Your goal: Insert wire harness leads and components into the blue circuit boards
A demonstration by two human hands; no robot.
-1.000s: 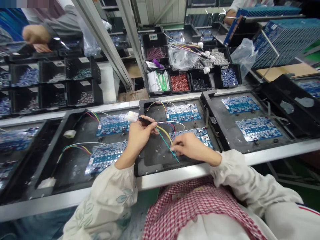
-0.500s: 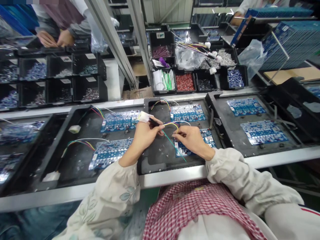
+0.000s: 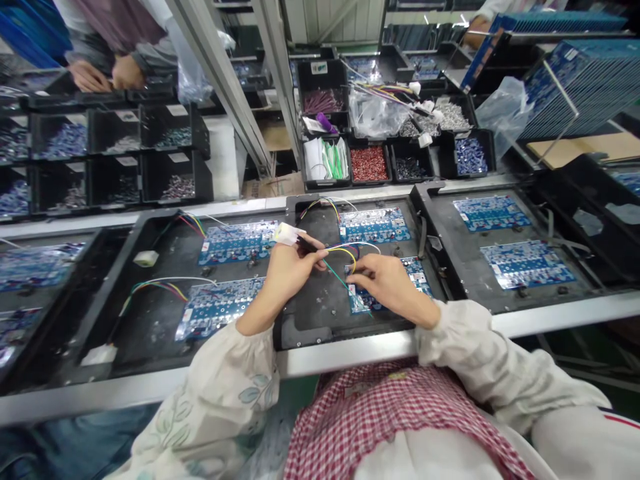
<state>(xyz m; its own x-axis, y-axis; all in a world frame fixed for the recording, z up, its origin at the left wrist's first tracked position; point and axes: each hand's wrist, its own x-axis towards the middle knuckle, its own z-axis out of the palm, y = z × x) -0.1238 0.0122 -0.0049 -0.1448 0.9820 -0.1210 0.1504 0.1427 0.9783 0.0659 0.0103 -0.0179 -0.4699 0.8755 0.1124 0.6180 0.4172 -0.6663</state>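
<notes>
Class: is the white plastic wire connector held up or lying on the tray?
Held up: the white plastic connector juts from the left hand.

Pale panelled wall point(image 3: 325, 17) (green floor point(image 3: 300, 393) below)

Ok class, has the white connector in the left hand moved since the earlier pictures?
Yes, the white connector in the left hand has shifted right, now almost past the end of the blue circuit board.

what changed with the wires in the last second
The yellow wire went from straight to an arched loop, and the right hand drew back slightly rightward along the green wire. The left hand still holds the white connector; the circuit boards stayed put.
</notes>
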